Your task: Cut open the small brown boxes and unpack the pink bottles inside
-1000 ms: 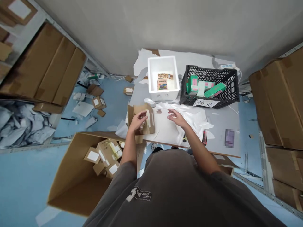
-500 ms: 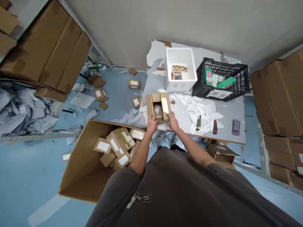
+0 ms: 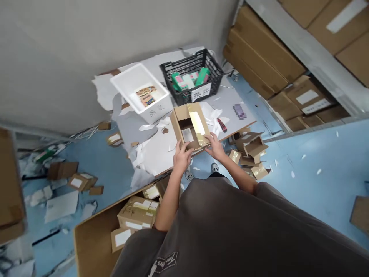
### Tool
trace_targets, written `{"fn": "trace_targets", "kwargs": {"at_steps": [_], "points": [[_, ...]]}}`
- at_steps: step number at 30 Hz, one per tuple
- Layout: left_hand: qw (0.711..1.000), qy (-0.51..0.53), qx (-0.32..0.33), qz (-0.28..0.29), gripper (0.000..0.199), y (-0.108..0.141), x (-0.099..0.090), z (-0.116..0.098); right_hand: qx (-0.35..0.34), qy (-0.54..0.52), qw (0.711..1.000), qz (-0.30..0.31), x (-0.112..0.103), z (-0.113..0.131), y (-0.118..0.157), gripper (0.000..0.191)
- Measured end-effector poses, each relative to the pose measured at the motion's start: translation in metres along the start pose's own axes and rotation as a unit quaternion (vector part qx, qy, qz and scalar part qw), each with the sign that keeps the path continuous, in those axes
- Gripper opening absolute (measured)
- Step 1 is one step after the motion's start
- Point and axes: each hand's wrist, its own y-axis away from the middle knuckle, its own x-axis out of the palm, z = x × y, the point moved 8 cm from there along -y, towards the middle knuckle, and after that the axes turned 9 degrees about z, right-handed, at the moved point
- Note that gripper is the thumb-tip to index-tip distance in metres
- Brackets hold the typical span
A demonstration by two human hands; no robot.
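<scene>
Left hand (image 3: 182, 158), right hand (image 3: 215, 147) seemingly still hold carton (image 3: 184, 124).

A brown cardboard carton (image 3: 180, 125) at the centre shows a shiny gold strip and a white patch. At 12 o'clock, a black lattice crate (image 3: 211, 69) holds green-and-pink packs (image 3: 181, 81); a white foam box (image 3: 157, 111) sits at 11 o'clock. A dark grey T-shirt (image 3: 230, 227) with white lettering fills 6 o'clock, and pale blue floor (image 3: 317, 192) spreads toward 3 o'clock.

Carton interior (image 3: 186, 129) dim, contents rather unclear
</scene>
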Motion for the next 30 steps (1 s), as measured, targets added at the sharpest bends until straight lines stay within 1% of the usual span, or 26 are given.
{"fn": "trace_targets", "kwargs": {"at_steps": [2, 5, 8, 11, 13, 16, 19, 21, 23, 25, 27, 28, 30], "points": [[0.997, -0.005, 0.052, 0.05, 0.028, -0.045, 0.035, -0.046, 0.047, -0.001, 0.997, -0.055, -0.049, -0.045, 0.028, 0.075], [0.984, -0.004, 0.125, 0.124, 0.029, -0.111, 0.1, -0.114, 0.117, 0.0, 0.985, -0.13, -0.119, -0.114, 0.076, 0.074], [0.961, -0.03, 0.201, 0.189, 0.03, -0.167, 0.176, -0.185, 0.186, 0.004, 0.963, -0.193, -0.181, -0.181, 0.13, 0.074], [0.926, -0.062, 0.278, 0.248, 0.032, -0.206, 0.26, -0.256, 0.26, 0.013, 0.932, -0.252, -0.233, -0.243, 0.193, 0.074], [0.9, -0.073, 0.32, 0.288, 0.032, -0.221, 0.317, -0.299, 0.303, 0.016, 0.909, -0.286, -0.26, -0.279, 0.238, 0.074], [0.863, -0.08, 0.364, 0.341, 0.033, -0.235, 0.397, -0.352, 0.361, 0.012, 0.875, -0.323, -0.288, -0.323, 0.304, 0.073], [0.831, -0.089, 0.392, 0.384, 0.034, -0.242, 0.467, -0.392, 0.409, 0.001, 0.845, -0.344, -0.305, -0.36, 0.355, 0.074], [0.816, -0.092, 0.398, 0.408, 0.032, -0.248, 0.504, -0.41, 0.431, -0.012, 0.83, -0.352, -0.313, -0.383, 0.378, 0.079], [0.808, -0.087, 0.397, 0.426, 0.039, -0.256, 0.531, -0.423, 0.457, -0.033, 0.814, -0.357, -0.319, -0.407, 0.397, 0.09], [0.809, -0.075, 0.392, 0.431, 0.058, -0.264, 0.543, -0.43, 0.483, -0.059, 0.798, -0.356, -0.321, -0.429, 0.411, 0.102], [0.819, -0.061, 0.387, 0.42, 0.072, -0.272, 0.54, -0.432, 0.492, -0.074, 0.791, -0.355, -0.322, -0.444, 0.419, 0.107], [0.826, -0.056, 0.383, 0.41, 0.073, -0.276, 0.534, -0.431, 0.489, -0.075, 0.793, -0.355, -0.323, -0.449, 0.42, 0.107], [0.841, -0.055, 0.375, 0.386, 0.07, -0.284, 0.516, -0.423, 0.468, -0.063, 0.808, -0.352, -0.327, -0.452, 0.413, 0.104]]}}
